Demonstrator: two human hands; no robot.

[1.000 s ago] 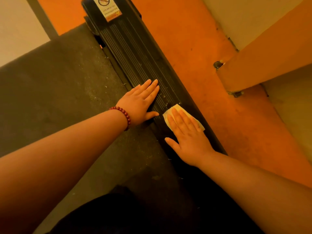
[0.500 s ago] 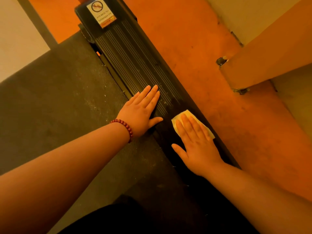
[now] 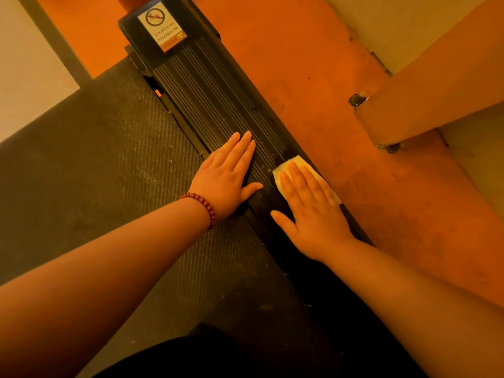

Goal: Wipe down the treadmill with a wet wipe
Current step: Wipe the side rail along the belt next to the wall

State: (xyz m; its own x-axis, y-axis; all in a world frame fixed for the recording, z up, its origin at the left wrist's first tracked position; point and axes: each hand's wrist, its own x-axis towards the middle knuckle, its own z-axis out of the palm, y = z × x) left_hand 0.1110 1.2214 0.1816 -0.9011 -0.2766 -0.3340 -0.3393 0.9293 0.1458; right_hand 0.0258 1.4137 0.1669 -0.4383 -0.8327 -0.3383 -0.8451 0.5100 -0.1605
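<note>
Ops: Right hand [image 3: 313,214] nudged wet wipe [image 3: 296,165] up the treadmill side rail [image 3: 218,99] versus half a second ago.
Dev: Grip?
Ops: None. Straight fingers press the wipe flat at the rail's outer edge. Left hand [image 3: 226,173] lies flat, fingers together, on the rail's inner edge by the belt [image 3: 95,173].

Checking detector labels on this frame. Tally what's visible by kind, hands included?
Hands: 2 (left hand, right hand)
Wet wipe: 1
Bead bracelet: 1
Warning sticker: 1
Treadmill side rail: 1
Treadmill belt: 1
Total: 7
</note>
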